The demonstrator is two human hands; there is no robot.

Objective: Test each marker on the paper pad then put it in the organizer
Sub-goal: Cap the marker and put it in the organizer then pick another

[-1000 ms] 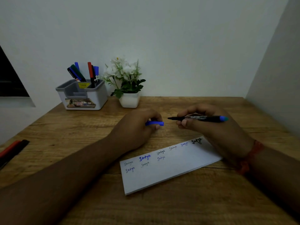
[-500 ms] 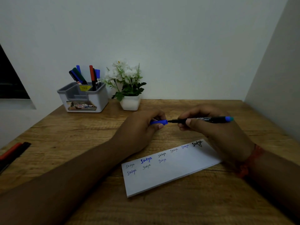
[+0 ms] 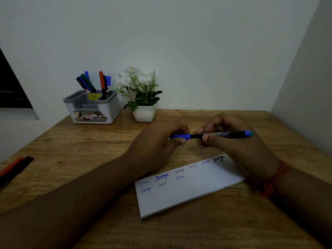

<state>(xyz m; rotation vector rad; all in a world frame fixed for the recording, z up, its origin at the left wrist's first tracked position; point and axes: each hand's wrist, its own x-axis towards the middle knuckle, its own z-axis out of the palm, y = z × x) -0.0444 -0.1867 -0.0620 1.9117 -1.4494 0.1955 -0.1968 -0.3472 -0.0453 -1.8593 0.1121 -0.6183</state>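
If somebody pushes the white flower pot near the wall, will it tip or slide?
The flower pot looks small and squat, yet the flowers spread wider than it, so a high push may tip it. A low push probably slides it on the smooth wooden table. It seems light.

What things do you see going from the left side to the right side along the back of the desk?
Organizer full of markers → white flower pot. Nearer, in the same direction: left hand → blue cap → right hand.

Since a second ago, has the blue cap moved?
Yes. The blue cap in the left hand went right, away from the flower pot, onto the marker in the right hand.
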